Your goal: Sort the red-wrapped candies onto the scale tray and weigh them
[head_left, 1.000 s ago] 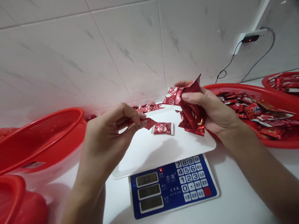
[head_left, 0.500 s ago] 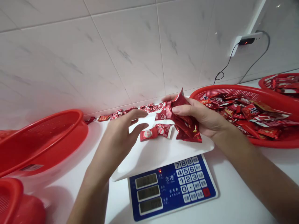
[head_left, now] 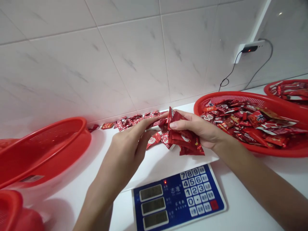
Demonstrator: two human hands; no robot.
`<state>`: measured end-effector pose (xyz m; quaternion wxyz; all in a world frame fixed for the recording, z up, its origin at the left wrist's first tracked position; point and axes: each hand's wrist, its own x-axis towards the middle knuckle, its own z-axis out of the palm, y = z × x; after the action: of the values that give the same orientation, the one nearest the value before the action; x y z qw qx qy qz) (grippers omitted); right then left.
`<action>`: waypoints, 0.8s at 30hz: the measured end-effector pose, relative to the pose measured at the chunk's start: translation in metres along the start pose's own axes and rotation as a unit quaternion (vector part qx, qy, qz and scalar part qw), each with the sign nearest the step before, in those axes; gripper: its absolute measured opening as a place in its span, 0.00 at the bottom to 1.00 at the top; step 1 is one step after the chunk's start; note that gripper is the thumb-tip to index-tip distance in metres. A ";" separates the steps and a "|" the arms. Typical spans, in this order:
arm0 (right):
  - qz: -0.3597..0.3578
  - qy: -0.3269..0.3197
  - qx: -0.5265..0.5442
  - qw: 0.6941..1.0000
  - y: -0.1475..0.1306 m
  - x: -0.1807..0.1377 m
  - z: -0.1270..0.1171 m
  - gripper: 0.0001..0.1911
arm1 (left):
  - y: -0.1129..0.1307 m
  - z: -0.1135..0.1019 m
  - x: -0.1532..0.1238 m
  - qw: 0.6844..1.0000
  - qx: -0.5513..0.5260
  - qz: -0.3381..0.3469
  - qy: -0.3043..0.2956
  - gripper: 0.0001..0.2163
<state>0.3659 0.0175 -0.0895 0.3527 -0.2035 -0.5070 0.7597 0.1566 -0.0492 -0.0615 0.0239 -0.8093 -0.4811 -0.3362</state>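
Observation:
Several red candy packets (head_left: 185, 134) are gripped in my right hand (head_left: 202, 128), its thumb pressed across them above the white pan (head_left: 156, 170) of a blue weighing scale. My left hand (head_left: 130, 141) reaches in from the left; its fingers meet a small red packet (head_left: 160, 123) beside that bunch, and they appear closed on it, though the fingertips are partly hidden. Beneath the hands, a couple of red-and-white candy packets (head_left: 154, 140) lie on the pan. In front of the pan sits the scale's blue panel (head_left: 178, 192) with keys and three displays.
At the right, a red plastic basket (head_left: 216, 95) is heaped with red packets, with another filled basket (head_left: 269, 86) behind it. Red baskets (head_left: 79, 144) stand at the left. Loose candies (head_left: 127, 122) line the tiled wall, where a cabled socket (head_left: 250, 49) is mounted.
My left hand has moved right and its fingers have closed onto a packet by the right hand. The right hand's bunch has turned and sits slightly lower in view.

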 end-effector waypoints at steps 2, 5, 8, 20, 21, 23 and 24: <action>0.014 0.005 -0.004 1.000 -0.003 -0.001 0.000 0.17 | -0.003 -0.002 0.001 1.000 0.018 -0.011 0.016 0.08; 0.004 0.023 0.010 1.000 -0.009 -0.003 0.000 0.12 | -0.009 -0.008 0.003 0.998 0.029 -0.062 0.014 0.11; -0.024 0.050 0.041 0.998 -0.016 -0.006 0.001 0.11 | -0.013 -0.016 0.002 0.994 0.024 -0.105 0.007 0.09; -0.051 0.068 0.044 0.995 -0.020 -0.009 0.005 0.13 | -0.012 -0.018 0.001 0.994 0.052 -0.097 0.014 0.11; -0.052 0.068 0.045 0.995 -0.020 -0.008 0.005 0.13 | -0.012 -0.018 0.001 0.993 0.061 -0.098 0.007 0.11; -0.055 0.071 0.049 0.995 -0.020 -0.007 0.006 0.12 | -0.011 -0.018 0.002 0.992 0.073 -0.098 -0.033 0.13; -0.054 0.072 0.052 0.995 -0.019 -0.007 0.006 0.12 | -0.012 -0.018 0.002 0.990 0.075 -0.095 -0.069 0.14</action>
<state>0.3729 0.0133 -0.0697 0.4392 -0.2113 -0.4505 0.7480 0.1389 -0.0477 -0.0497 0.0187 -0.7770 -0.5802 -0.2434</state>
